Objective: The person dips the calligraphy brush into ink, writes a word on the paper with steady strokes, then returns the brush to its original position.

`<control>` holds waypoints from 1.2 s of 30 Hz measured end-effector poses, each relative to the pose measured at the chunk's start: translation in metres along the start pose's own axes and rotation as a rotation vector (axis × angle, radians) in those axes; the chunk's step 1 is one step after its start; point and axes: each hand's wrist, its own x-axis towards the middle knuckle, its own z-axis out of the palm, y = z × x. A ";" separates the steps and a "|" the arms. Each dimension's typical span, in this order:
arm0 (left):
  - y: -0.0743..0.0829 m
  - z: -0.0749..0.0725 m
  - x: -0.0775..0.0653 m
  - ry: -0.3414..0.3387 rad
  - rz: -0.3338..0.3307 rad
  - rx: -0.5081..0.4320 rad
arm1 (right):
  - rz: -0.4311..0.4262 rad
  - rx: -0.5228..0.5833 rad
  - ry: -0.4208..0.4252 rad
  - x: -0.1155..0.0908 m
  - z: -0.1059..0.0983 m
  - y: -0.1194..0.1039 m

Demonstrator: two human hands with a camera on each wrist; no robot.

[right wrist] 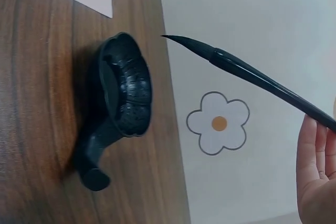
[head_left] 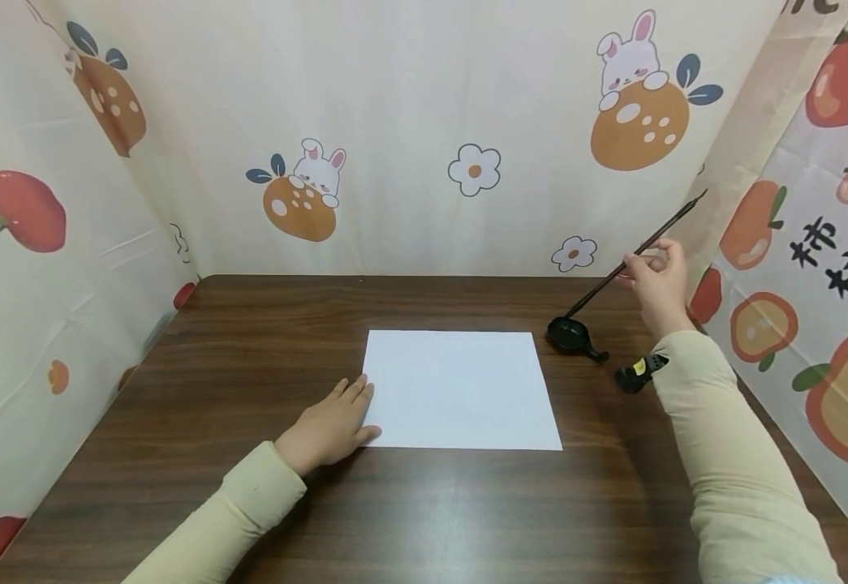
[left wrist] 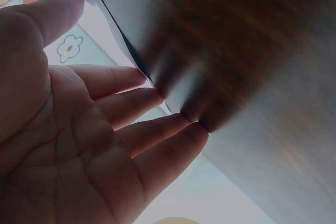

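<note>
A blank white sheet of paper (head_left: 463,389) lies on the dark wooden table. My left hand (head_left: 330,426) rests at its left edge, fingers fairly straight; in the left wrist view the fingertips (left wrist: 197,129) meet the tabletop beside the sheet. To the right of the paper, my right hand (head_left: 659,284) pinches a dark writing brush (head_left: 668,225) along its handle and holds it at a slant. The brush's pointed black tip (right wrist: 184,42) is in the air near a black ink dish (head_left: 568,334), which has a scalloped bowl (right wrist: 137,87) and a short handle.
Printed curtains with fruit and rabbits (head_left: 409,122) stand along the back and both sides of the table (head_left: 438,511). The right curtain (head_left: 796,324) is close beside my right forearm. A small black device with a yellow label (head_left: 635,373) is at my right wrist.
</note>
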 end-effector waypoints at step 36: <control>0.001 0.003 0.004 0.019 0.020 0.035 | -0.055 -0.113 -0.077 -0.002 -0.010 0.038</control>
